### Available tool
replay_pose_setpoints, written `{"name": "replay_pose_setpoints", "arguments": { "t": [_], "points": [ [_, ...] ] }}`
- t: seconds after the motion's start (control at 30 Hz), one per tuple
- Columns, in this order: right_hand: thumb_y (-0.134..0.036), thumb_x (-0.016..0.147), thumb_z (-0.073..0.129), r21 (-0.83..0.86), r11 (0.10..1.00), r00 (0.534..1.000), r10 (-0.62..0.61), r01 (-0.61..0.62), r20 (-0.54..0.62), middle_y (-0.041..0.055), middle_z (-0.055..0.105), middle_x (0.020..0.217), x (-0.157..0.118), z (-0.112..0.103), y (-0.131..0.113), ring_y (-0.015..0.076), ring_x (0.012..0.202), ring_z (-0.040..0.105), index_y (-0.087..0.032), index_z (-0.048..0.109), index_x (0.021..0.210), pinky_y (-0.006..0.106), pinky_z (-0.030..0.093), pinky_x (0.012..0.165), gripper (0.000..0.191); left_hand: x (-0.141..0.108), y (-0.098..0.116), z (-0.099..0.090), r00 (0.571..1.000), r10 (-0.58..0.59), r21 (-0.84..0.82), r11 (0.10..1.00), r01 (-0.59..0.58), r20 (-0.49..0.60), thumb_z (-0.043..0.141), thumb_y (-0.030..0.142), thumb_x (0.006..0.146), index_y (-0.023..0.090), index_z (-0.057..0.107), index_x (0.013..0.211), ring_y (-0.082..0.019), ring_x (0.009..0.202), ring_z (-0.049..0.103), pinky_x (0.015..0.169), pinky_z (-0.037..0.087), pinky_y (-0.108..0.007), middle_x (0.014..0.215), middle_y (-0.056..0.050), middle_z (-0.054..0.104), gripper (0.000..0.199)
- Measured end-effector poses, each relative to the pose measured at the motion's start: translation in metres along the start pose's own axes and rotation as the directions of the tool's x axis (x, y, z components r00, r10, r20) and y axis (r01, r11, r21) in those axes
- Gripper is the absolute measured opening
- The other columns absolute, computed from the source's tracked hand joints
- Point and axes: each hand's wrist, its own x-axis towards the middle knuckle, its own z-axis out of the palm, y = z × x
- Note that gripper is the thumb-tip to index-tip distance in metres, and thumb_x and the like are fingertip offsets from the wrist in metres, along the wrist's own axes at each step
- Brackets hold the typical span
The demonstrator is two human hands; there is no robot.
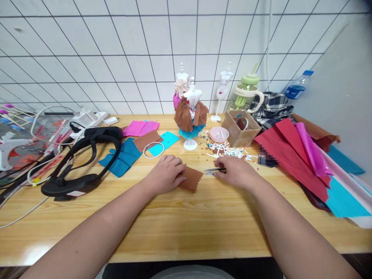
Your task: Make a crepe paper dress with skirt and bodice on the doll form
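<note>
My left hand point(167, 175) is closed on the left side of a small brown piece of paper point(192, 179) with a jagged right edge, low over the wooden table point(186, 221). To its right, my right hand point(236, 171) grips small thread snips point(214, 170), their blades pointing left towards the paper without touching it. Behind my hands stands a white mini dress form point(193, 97) dressed in brown ruffles point(185, 116) over a blue skirt point(192, 132). White paper scraps point(226, 150) lie just beyond my right hand.
A black headset point(87, 182), cables and coloured paper point(123, 157) lie left, near a white ring point(153, 150). A pink bowl point(219, 134), cardboard box point(241, 133), bare dress form point(223, 87) and green-lidded jug point(245, 95) stand behind right. Red paper point(293, 159) covers the right side.
</note>
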Motion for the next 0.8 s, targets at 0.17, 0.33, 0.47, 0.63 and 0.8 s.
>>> {"name": "replay_pose_setpoints", "arguments": {
  "t": [0.17, 0.33, 0.47, 0.63, 0.8],
  "points": [
    [-0.033, 0.076, 0.069, 0.065, 0.998, 0.994, -0.031, 0.024, 0.108, -0.0017, 0.066, 0.074, -0.002, -0.008, 0.009, 0.0158, 0.072, 0.057, -0.024, 0.063, 0.07, 0.026, 0.029, 0.058, 0.013, -0.005, -0.012, -0.01, 0.979, 0.086, -0.266, 0.963, -0.034, 0.186, 0.068, 0.035, 0.081, 0.022, 0.067, 0.085, -0.02, 0.089, 0.058, 0.079, 0.042, -0.031, 0.09, -0.003, 0.065, 0.013],
    [-0.037, 0.079, 0.066, 0.214, 0.977, 0.998, 0.027, -0.015, -0.053, -0.0035, 0.068, 0.074, 0.003, -0.004, 0.01, 0.0137, 0.068, 0.057, -0.024, 0.064, 0.076, 0.024, 0.03, 0.058, 0.013, -0.007, -0.009, -0.009, 0.974, 0.053, -0.276, 0.961, 0.01, 0.22, 0.074, 0.037, 0.074, 0.023, 0.065, 0.087, -0.02, 0.086, 0.058, 0.072, 0.041, -0.029, 0.09, -0.002, 0.063, 0.021],
    [-0.041, 0.085, 0.061, 0.15, 0.975, 0.956, 0.195, -0.164, -0.22, -0.0003, 0.07, 0.08, 0.012, 0.006, 0.011, 0.0183, 0.074, 0.059, -0.026, 0.066, 0.082, 0.026, 0.031, 0.058, 0.016, -0.003, 0.001, -0.006, 0.975, -0.021, -0.184, 0.981, 0.062, 0.22, 0.069, 0.044, 0.077, 0.021, 0.06, 0.081, -0.019, 0.079, 0.057, 0.063, 0.039, -0.029, 0.085, -0.002, 0.061, 0.025],
    [-0.033, 0.088, 0.059, 0.02, 0.999, 0.918, 0.051, -0.047, -0.393, 0.0061, 0.069, 0.101, 0.009, 0.009, -0.001, 0.0239, 0.096, 0.057, -0.025, 0.068, 0.1, 0.032, 0.039, 0.079, 0.017, -0.003, 0.006, -0.002, 0.984, -0.075, -0.204, 0.973, 0.108, 0.162, 0.069, 0.046, 0.076, 0.022, 0.061, 0.1, -0.022, 0.092, 0.059, 0.073, 0.044, -0.031, 0.1, -0.005, 0.061, 0.034],
    [-0.03, 0.093, 0.053, 0.132, 0.875, 0.876, -0.435, 0.466, -0.211, 0.0036, 0.068, 0.095, -0.005, 0.018, -0.045, 0.0172, 0.091, 0.057, -0.023, 0.068, 0.096, 0.028, 0.041, 0.083, 0.016, -0.007, 0.0, -0.005, 0.994, -0.069, -0.216, 0.973, 0.086, 0.086, 0.073, 0.032, 0.073, 0.021, 0.065, 0.092, -0.022, 0.091, 0.059, 0.076, 0.046, -0.031, 0.095, -0.004, 0.062, 0.023]
  ]
}}
